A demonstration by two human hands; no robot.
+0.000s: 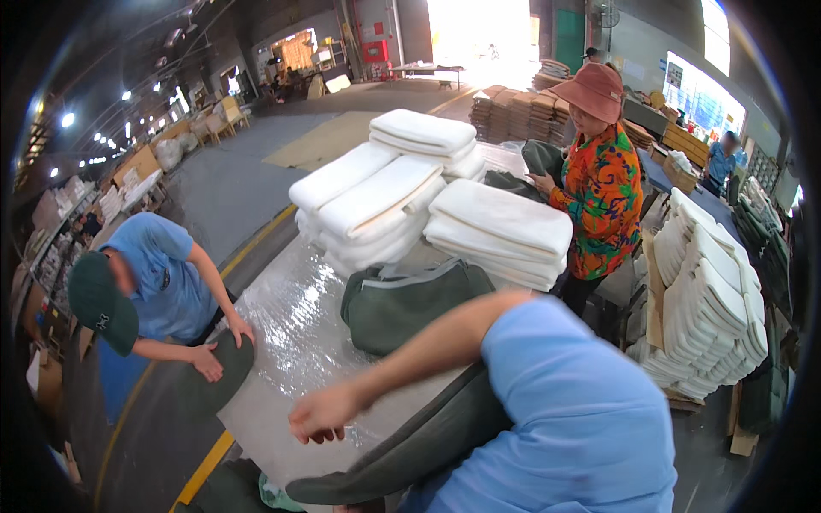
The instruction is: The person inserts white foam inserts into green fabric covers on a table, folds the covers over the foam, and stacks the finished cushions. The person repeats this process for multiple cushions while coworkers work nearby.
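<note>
My right hand (325,414) reaches in from the right, slightly smeared by motion. Its fingers curl downward and closed above the plastic-covered table (282,342); whatever they may hold is hidden. Below that hand and along my body lies a long dark green cushion (428,436). At the bottom edge a sliver of skin under the cushion's end appears to be my left hand (357,508); its fingers are hidden. Beyond my forearm rests a dark green fabric cover (410,308) with a pale zip-like edge.
White foam pads (376,188) stand stacked on the table's far side. At left a person in a green cap (103,299) presses a green piece (224,376). A person in a pink hat (599,188) handles dark fabric at far right. More white pads (701,291) are piled right.
</note>
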